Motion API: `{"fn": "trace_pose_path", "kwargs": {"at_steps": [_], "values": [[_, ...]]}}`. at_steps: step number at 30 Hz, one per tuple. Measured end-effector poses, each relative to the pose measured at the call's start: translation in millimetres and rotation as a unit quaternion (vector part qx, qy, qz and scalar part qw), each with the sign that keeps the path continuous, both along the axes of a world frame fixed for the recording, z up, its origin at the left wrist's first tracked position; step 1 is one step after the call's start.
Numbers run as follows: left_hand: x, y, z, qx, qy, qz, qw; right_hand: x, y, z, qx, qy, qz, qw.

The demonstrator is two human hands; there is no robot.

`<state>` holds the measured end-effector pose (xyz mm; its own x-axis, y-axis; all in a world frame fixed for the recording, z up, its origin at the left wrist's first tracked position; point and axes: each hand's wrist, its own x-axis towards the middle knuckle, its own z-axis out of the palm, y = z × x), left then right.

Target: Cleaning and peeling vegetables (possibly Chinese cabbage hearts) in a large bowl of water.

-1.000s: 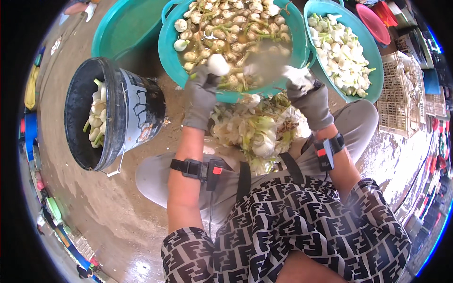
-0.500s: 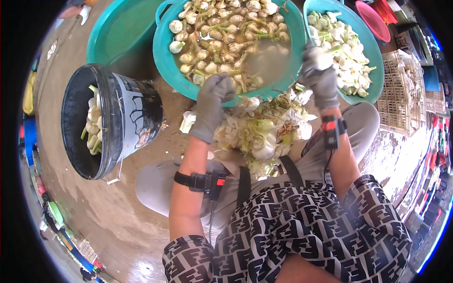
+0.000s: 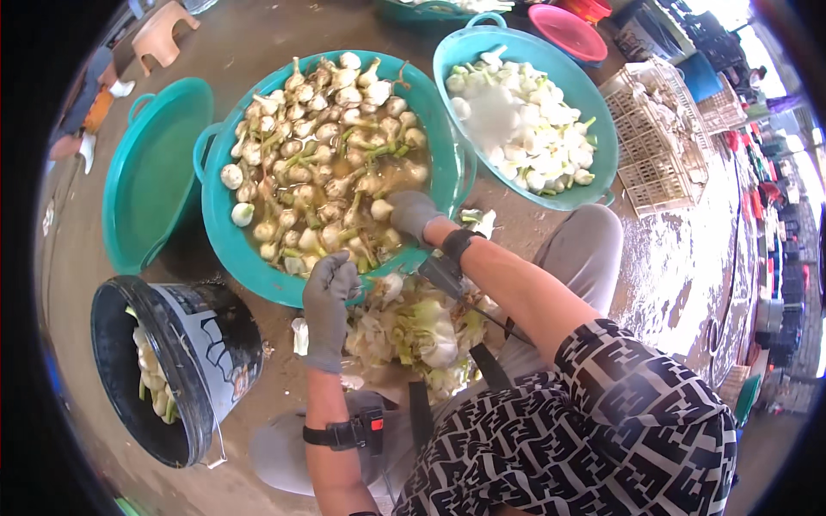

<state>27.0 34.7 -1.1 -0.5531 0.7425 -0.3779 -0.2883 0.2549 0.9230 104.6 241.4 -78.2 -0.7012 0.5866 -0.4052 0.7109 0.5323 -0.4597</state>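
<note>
My right hand [image 3: 411, 213], in a grey glove, reaches over the near right rim of a large green tub [image 3: 225, 245]. The tub holds muddy water and many unpeeled garlic bulbs with stems. A pale garlic bulb [image 3: 380, 210] lies right at its fingers, which are mostly hidden by the back of the hand. My left hand [image 3: 331, 301], gloved too, is raised by the tub's near edge with its fingers curled closed; what they hold, if anything, is hidden. Beneath my hands lies a heap of garlic peelings [image 3: 422, 331]. Cleaned white garlic bulbs [image 3: 546, 129] fill a basin [image 3: 594, 176] farther right.
A black bucket [image 3: 206, 335] with some white bulbs tips toward the left. Beyond it leans an empty green tub [image 3: 151, 181]. Plastic crates [image 3: 658, 163] stand at right, near a pink basin [image 3: 568, 34]. A stool [image 3: 163, 34] and another person's legs are at far left.
My right hand has moved left from the basin of white bulbs into the tub of unpeeled ones. The left hand stays near the tub's rim, closed. The view has shifted to the right.
</note>
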Motion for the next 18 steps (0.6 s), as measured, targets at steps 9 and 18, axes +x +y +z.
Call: {"fn": "trace_pose_path", "kwargs": {"at_steps": [9,18], "values": [[11,0,-4,0.043,0.462,-0.105,0.880,33,-53,91,-0.397,0.147,0.006,0.906],[23,4,9,0.068,0.100,-0.088,0.989,43,-84,101,-0.353,0.376,-0.124,0.848]]}}
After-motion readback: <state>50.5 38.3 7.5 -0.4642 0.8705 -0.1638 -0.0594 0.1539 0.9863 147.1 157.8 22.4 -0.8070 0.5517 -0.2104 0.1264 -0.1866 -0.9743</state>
